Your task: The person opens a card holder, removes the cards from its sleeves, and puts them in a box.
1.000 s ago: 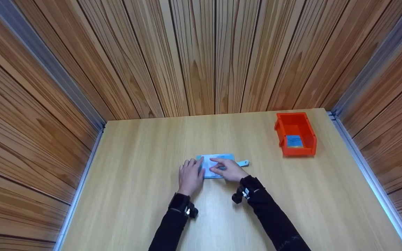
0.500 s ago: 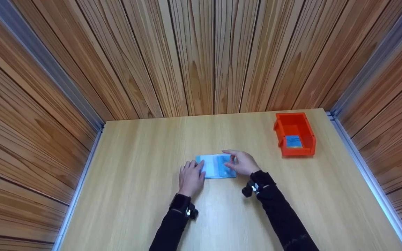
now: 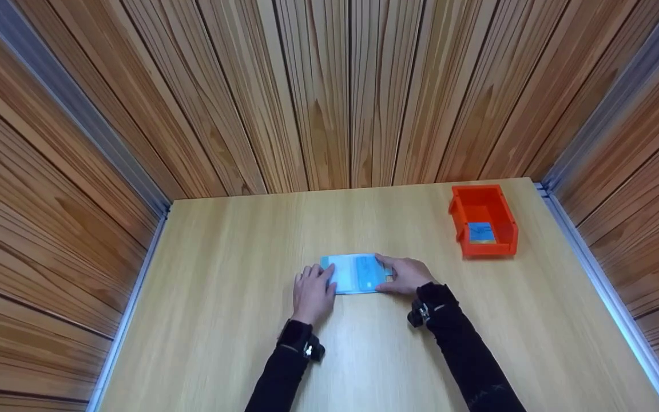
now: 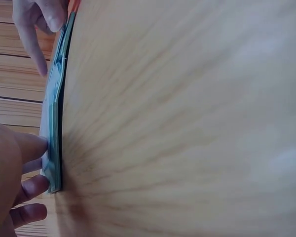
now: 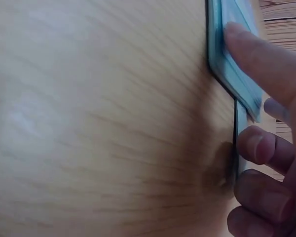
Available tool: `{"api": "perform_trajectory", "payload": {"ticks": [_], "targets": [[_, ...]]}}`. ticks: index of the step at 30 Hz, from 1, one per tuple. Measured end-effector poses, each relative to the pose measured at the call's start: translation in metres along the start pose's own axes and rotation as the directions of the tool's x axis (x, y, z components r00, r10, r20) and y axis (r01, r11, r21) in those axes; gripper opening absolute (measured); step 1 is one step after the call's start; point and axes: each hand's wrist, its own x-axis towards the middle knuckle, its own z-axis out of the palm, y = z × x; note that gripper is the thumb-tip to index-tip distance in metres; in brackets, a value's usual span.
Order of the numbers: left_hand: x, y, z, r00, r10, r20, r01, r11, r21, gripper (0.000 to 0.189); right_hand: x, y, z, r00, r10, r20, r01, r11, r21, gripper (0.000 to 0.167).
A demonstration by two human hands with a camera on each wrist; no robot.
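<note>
Touching both ends of the flat, light-blue rectangular board point(image 3: 358, 274) on the pale wooden table point(image 3: 238, 257) are the left hand point(image 3: 312, 293), fingers relaxed, and the right hand point(image 3: 411, 276), thumb and forefinger spread. Marks on the blue card point(image 3: 481, 232) in the orange plastic bin point(image 3: 489, 250) are unreadable.

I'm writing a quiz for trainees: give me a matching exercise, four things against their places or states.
1. Left hand
2. Right hand
3. Blue item
4. Bin

A. Lying flat, touched by both hands
B. At the blue item's right end
C. Near the far right corner of the table
D. At the blue item's left end

Pairs: 1-D, 2-B, 3-A, 4-C
</note>
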Motion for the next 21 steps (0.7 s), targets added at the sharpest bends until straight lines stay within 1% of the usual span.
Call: {"api": "perform_trajectory", "payload": {"ticks": [4,7,9,11,13,17,19,21], "targets": [[0.0,0.0,0.001,1.0,0.002,-0.001,-0.002,1.0,0.002,0.048,0.001,0.001,0.003,1.0,0.0,0.008,0.0,1.0,0.001,0.088],[0.0,0.0,0.0,1.0,0.012,-0.023,-0.012,1.0,0.0,0.046,0.002,0.0,0.003,1.0,0.018,0.018,-0.018,1.0,-0.001,0.089],[0.001,0.003,0.0,0.999,0.015,-0.041,-0.016,1.0,-0.02,0.042,0.002,0.0,0.001,0.999,0.027,0.022,-0.027,1.0,0.0,0.089],[0.002,0.008,-0.001,0.998,0.014,-0.055,-0.018,0.997,-0.072,0.037,0.003,0.001,0.001,0.999,0.04,0.024,-0.04,0.999,0.008,0.09],[0.004,0.014,-0.001,0.998,0.014,-0.055,-0.021,0.989,-0.144,0.03,0.003,0.002,0.001,0.999,0.049,0.02,-0.049,0.999,0.012,0.09],[0.012,0.028,0.002,1.0,0.008,-0.025,-0.015,0.957,-0.289,0.02,0.003,0.002,0.002,0.997,0.07,0.021,-0.071,0.997,0.02,0.09],[0.015,0.034,0.004,1.0,-0.01,-0.007,0.007,0.943,-0.332,0.017,0.003,0.001,0.002,0.997,0.072,0.028,-0.072,0.997,0.026,0.089],[0.018,0.039,0.004,0.999,-0.046,0.016,0.049,0.929,-0.367,0.016,0.003,0.001,0.002,0.997,0.066,0.035,-0.067,0.997,0.033,0.089]]}}
